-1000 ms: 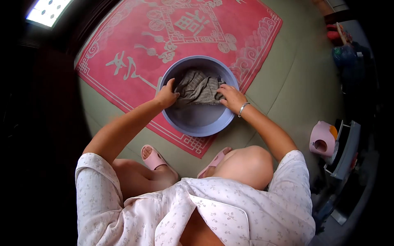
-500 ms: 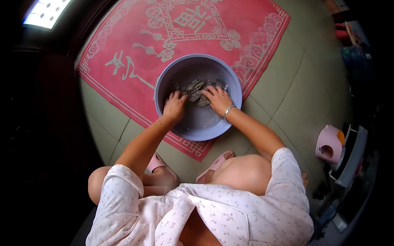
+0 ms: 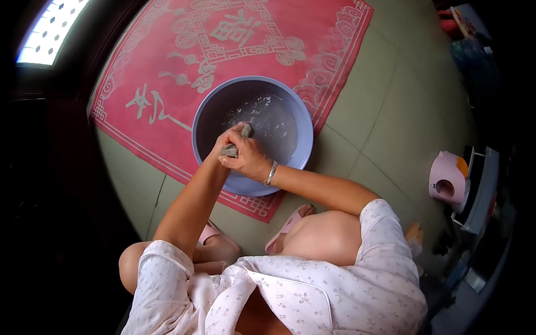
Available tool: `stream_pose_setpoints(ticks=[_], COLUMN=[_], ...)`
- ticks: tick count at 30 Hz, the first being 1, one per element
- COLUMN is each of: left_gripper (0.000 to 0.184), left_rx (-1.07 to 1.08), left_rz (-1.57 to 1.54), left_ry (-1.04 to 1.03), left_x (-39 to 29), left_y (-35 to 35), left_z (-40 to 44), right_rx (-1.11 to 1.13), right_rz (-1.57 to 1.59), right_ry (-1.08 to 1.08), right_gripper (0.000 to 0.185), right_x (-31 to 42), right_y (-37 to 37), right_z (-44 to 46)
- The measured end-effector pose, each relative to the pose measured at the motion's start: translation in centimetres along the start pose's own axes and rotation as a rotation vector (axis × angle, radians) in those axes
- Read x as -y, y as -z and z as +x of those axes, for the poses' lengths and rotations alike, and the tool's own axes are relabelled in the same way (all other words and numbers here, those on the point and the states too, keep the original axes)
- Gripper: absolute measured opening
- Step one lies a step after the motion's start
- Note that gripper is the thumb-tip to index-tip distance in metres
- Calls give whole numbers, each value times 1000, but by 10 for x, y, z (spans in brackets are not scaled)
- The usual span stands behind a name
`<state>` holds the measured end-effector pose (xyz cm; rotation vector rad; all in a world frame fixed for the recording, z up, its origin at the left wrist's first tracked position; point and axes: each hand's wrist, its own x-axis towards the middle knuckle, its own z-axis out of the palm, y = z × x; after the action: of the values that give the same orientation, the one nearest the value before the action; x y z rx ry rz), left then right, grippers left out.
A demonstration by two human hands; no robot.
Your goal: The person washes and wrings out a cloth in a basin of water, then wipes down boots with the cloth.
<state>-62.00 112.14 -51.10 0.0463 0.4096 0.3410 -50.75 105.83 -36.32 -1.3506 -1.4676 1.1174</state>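
A bunched grey wet cloth (image 3: 229, 151) is squeezed between my two hands over the left front part of a lavender basin (image 3: 307, 131). My left hand (image 3: 224, 137) closes round it from the left. From the right, my right hand (image 3: 251, 160) wraps over it, with a silver bangle on the wrist. One end of the cloth sticks out above the fingers; the rest is hidden in my grip. Cloudy water (image 3: 277, 139) with white foam patches fills the bottom of the basin.
The basin stands partly on a red patterned mat (image 3: 151, 72) and partly on greenish floor tiles (image 3: 385, 111). To the right, a pink plastic item (image 3: 448, 177) rests by a grey rack (image 3: 484, 192). Pink slippers (image 3: 287, 229) are on my feet, close to the basin.
Both hands came up from the water and met at the basin's left front, lifting the cloth, which lay spread in the water, into a tight bunch. The view shifted slightly.
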Motion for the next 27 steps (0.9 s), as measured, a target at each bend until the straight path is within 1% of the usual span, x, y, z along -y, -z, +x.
stream_pose_setpoints(ticks=[1, 2, 4, 5, 7, 8, 9, 10, 11, 12, 14, 15, 16, 18, 19, 20, 22, 23, 24, 25, 26, 27], left_gripper=[34, 34, 33, 33, 32, 32, 32, 32, 30, 26, 26, 26, 31, 36, 39, 34, 28, 28, 28, 27, 27, 27], left_rx=[101, 88, -22, -135, -388, -501, -591, -657, -595, -647, -780, -655, -604, -828, -820, -814, -814, -813, -851, -887, -887, -898], left_rz=[-73, -115, -189, -220, -278, -265, -216, -146, 82, 91, 326, 354, 522, 933, 1059, 1175, 1450, 1450, 1639, 1828, 1829, 1763], left_ry=[11, -27, -143, -199, -265, -260, -234, -197, -78, -46, -137, -147, -184, -365, -371, -312, -388, -390, -473, -555, -556, -672], left_x=[2, 8, 17, 21, 27, 31, 34, 35, 28, 32, 21, 9, -2, -10, -20, -31, -35, -34, -32, -30, -29, -26], left_y=[2, 5, -29, -51, -93, -107, -118, -122, -112, -118, -152, -150, -148, -147, -126, -98, -79, -72, -66, -61, -55, -58], left_z=[1, 3, -1, -5, -11, -13, -16, -16, -20, -18, -21, -28, -33, -32, -34, -33, -39, -39, -40, -40, -38, -37], right_rx=[-53, -56, -107, -166, -178, -190, -177, -165, -173, -181, -171, -178, -171, -311, -253, -253, -79, 45, 44, 3, -39, -79], right_rz=[-38, -36, -291, -367, -408, -452, -480, -544, -628, -711, -688, -651, -652, -518, -464, -465, -460, -477, -478, -536, -593, -607], right_ry=[69, 69, 255, 308, 314, 322, 253, 179, 192, 205, 17, -112, -110, 9, -29, -31, 68, 25, 27, 18, 9, -29], right_gripper=[28, 28, 24, 23, 23, 24, 27, 24, 25, 26, 28, 25, 25, 19, 11, 11, 21, 39, 39, 43, 46, 49], right_x=[2, 2, 5, 4, -1, -4, -7, -15, -38, -56, -51, -49, -52, -59, -56, -59, -70, -74, -81, -87, -94, -95], right_y=[-1, 0, 4, 5, 8, 11, 14, 21, 29, 38, 64, 71, 74, 80, 86, 88, 89, 90, 88, 85, 82, 81], right_z=[-1, -1, 3, 6, 13, 17, 21, 29, 40, 47, 42, 40, 39, 37, 34, 30, 22, 15, 11, 8, 6, 7])
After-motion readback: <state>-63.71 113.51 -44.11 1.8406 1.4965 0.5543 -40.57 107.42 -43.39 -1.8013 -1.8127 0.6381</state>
